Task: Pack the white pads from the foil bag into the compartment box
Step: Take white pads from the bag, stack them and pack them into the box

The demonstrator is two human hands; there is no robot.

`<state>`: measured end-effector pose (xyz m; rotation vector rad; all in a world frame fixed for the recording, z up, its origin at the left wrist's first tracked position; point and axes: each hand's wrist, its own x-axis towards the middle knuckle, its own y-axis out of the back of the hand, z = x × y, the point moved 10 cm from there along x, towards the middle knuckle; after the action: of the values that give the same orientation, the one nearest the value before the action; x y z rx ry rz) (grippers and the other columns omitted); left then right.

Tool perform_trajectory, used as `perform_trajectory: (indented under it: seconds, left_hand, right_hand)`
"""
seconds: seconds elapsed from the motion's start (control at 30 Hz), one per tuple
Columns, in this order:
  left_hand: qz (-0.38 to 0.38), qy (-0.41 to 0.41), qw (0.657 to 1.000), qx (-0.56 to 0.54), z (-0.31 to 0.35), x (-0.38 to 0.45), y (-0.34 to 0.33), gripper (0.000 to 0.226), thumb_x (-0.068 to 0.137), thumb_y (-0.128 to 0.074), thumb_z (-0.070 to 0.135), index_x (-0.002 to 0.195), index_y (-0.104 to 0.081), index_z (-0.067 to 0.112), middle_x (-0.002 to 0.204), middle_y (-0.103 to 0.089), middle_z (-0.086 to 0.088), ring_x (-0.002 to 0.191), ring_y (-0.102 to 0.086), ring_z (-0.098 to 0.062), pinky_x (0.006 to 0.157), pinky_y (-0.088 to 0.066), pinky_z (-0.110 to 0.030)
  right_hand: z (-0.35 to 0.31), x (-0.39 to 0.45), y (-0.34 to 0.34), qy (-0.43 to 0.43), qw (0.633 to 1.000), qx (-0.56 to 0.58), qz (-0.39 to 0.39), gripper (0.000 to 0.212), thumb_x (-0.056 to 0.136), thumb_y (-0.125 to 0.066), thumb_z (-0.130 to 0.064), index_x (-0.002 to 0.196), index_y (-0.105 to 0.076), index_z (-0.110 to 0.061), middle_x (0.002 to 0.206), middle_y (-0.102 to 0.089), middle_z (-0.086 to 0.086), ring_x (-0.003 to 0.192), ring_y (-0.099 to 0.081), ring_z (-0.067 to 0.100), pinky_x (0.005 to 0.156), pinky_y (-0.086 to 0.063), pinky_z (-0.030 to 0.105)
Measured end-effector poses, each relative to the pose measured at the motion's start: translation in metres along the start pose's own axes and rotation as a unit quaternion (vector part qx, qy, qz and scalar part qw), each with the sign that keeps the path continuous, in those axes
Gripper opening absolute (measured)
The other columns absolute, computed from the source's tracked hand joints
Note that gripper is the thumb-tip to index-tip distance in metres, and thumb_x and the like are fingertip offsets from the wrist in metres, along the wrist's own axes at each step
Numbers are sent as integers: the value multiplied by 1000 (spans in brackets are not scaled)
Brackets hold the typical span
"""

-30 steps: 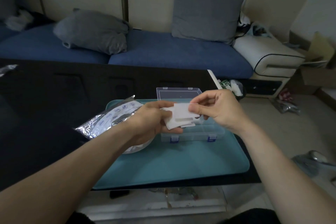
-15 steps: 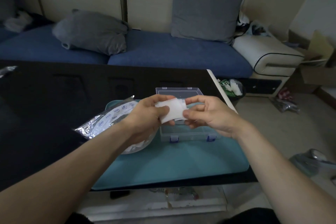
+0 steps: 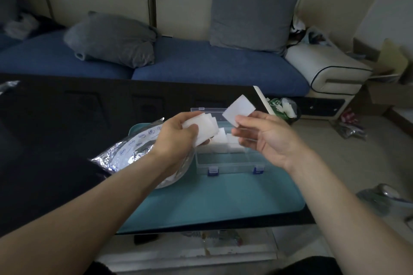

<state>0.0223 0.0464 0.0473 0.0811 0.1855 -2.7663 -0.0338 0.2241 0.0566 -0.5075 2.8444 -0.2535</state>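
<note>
Above the box point(image 3: 225, 158), right hand point(image 3: 266, 136) now pinching one pad point(image 3: 239, 108) lifted off left hand's point(image 3: 176, 136) gripped stack point(image 3: 203, 128)

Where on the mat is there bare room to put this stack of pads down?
Bare teal mat lies between the compartment box and the table's near edge. Its left side is crowded by the foil bag.

Dim room — blue sofa point(image 3: 201, 65), grey cushions point(image 3: 250, 20).

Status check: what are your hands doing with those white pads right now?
Left hand holds pad stack. Right hand pinches single pad above open box. Nothing blocking.
</note>
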Motion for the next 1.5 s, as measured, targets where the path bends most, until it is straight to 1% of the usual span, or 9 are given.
perform_trajectory:
  seconds: [0.23,0.37,0.47,0.63,0.73,1.0,1.3,1.4,1.5]
  left_hand:
    - [17,-14,999,-47,6,-4,-7,38,95,-41,-9,113,-67,11,102,-71,-12,92,-68,-24,83,-56,-36]
    - [-27,-62,998,4,18,-10,-16,26,100,-47,-1,117,-59,16,98,-65,4,80,-66,7,73,-51,-10]
    - [-12,-39,999,3,8,-8,-11,33,93,-58,-2,121,-59,16,111,-68,-13,96,-70,-20,85,-59,-35]
    - [-20,-28,999,-21,6,-10,-11,31,96,-53,-5,123,-56,11,107,-65,-9,86,-71,-20,69,-62,-35]
    - [-65,-7,997,34,3,-6,-14,22,95,-57,-5,114,-63,3,103,-69,-18,83,-73,-27,72,-63,-39]
    - [-345,147,926,48,-27,-35,-45,30,88,-71,17,114,-64,6,106,-70,-22,96,-69,-38,89,-58,-45]
    - [-293,169,939,-60,-41,-26,-61,15,84,-66,11,96,-58,6,83,-59,-12,70,-62,-19,71,-54,-32]
    - [-270,174,942,-98,-44,-23,-62,28,79,-68,12,104,-59,6,88,-53,-14,71,-60,-19,67,-49,-31]
    - [-285,186,933,-114,-42,-27,-67,9,92,-59,10,100,-62,8,87,-62,-13,71,-65,-18,65,-52,-28]
  right_hand:
    - [38,-3,-40,-75,994,-81,-26,10,87,-76,-22,90,-73,-13,83,-77,1,63,-68,8,56,-50,20]
    - [43,0,-35,-72,990,-122,0,18,83,-81,-28,89,-73,-13,74,-74,-2,54,-60,6,56,-45,23]
    - [30,3,-23,-9,975,-217,46,32,73,-88,-37,82,-64,-16,69,-67,-1,55,-57,10,59,-45,29]
    - [5,5,-26,94,951,-292,33,49,72,-91,-26,111,-62,-17,97,-68,1,84,-69,19,59,-56,27]
    - [-1,6,-24,127,945,-301,1,19,84,-80,-8,97,-70,-16,89,-73,3,71,-70,19,60,-58,35]
    - [0,-1,-33,126,932,-300,-157,15,85,-76,-6,92,-73,-19,73,-72,-9,65,-61,4,58,-45,23]
    - [3,-9,-48,144,873,-421,-199,94,73,-82,-7,150,-35,-35,142,-51,-13,133,-45,2,100,-45,20]
    - [13,-12,-57,144,840,-486,-193,110,65,-94,-22,153,-30,-37,145,-47,-13,131,-47,2,108,-41,19]
    - [7,-10,-64,187,838,-490,-149,89,59,-97,-24,136,-52,-31,119,-64,-12,105,-63,6,92,-53,27]
